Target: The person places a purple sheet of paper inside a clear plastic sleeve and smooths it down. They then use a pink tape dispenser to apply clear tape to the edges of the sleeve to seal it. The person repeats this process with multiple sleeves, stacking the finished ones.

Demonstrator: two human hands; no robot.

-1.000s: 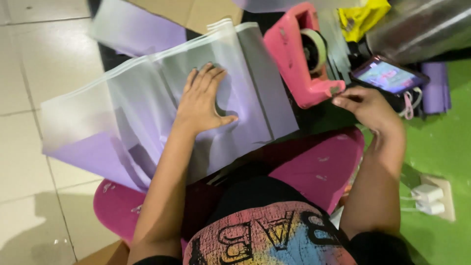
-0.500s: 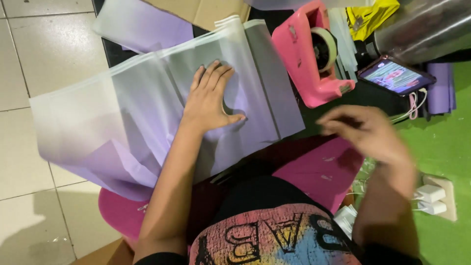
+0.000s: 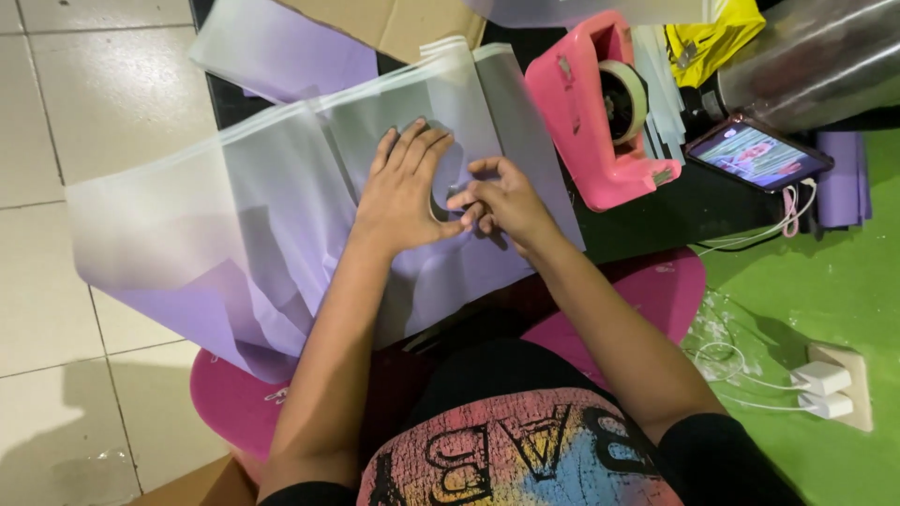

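Observation:
A stack of frosted, purple-tinted plastic bags [image 3: 234, 225] lies spread over a dark low table [image 3: 656, 220] and hangs off its left side. My left hand [image 3: 403, 187] rests flat on the stack, fingers together and pointing away from me. My right hand [image 3: 497, 197] is beside it, its fingertips touching the left thumb and the bag surface; I cannot tell whether it pinches a bag edge. A pink tape dispenser [image 3: 591, 112] with a roll of tape stands just right of the bags.
A phone [image 3: 757, 155] with a lit screen lies at the right, its cable running to a wall socket with white chargers [image 3: 830, 389] on the green floor. Cardboard [image 3: 394, 23] and more bags sit at the back. A pink stool [image 3: 656, 300] is under me.
My right hand has come left from the phone, across the table, to the bag stack next to my left hand. The left hand stays pressed on the bags.

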